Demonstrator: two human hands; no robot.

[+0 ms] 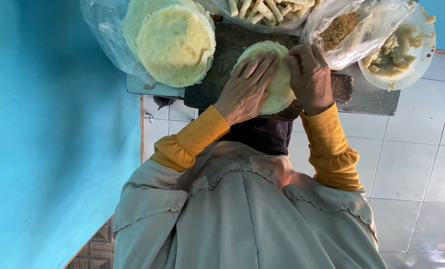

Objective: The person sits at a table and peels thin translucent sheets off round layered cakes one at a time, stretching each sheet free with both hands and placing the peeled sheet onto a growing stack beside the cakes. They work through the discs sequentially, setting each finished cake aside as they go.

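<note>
A beige headscarf [242,219] fills the foreground. At twelve o'clock, the left hand [247,87] lies flat and open on a pale round wrapper [277,79]; the right hand [309,77] curls over its edge. Wrapping looks barely begun; a stack of wrappers [175,42] waits at eleven.

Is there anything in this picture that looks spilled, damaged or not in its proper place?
Nothing is spilled or broken. Both hands, left hand and right hand, lie on a pale round wrapper on the dark board. Only the white plate looks messy: filling is smeared toward its rim. The stack of wrappers sits neatly on plastic.
</note>
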